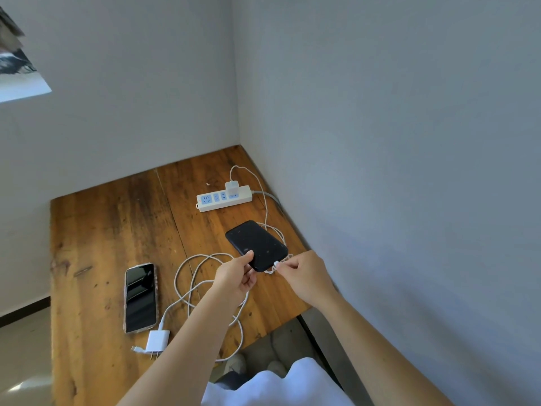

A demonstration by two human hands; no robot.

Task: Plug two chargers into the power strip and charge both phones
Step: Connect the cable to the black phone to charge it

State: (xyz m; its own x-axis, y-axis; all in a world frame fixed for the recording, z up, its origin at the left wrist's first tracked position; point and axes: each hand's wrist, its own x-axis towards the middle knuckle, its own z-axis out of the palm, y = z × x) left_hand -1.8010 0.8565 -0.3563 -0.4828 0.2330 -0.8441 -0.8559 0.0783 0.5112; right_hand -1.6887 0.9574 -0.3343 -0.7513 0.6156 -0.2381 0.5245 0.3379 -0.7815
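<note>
The right hand (pixel 304 273) pinches the white plug (pixel 277 263) at the black phone's (pixel 257 245) near end, while the left hand (pixel 238 273) grips that phone's near corner, lifted slightly above the table (pixel 102 230). To seat it well, I'd hold the phone steady and push the plug straight in, not at an angle. The phone is matte, dusty, dark-screened; its cable (pixel 265 200) runs to the charger (pixel 232 187) in the strip (pixel 224 198).
</note>
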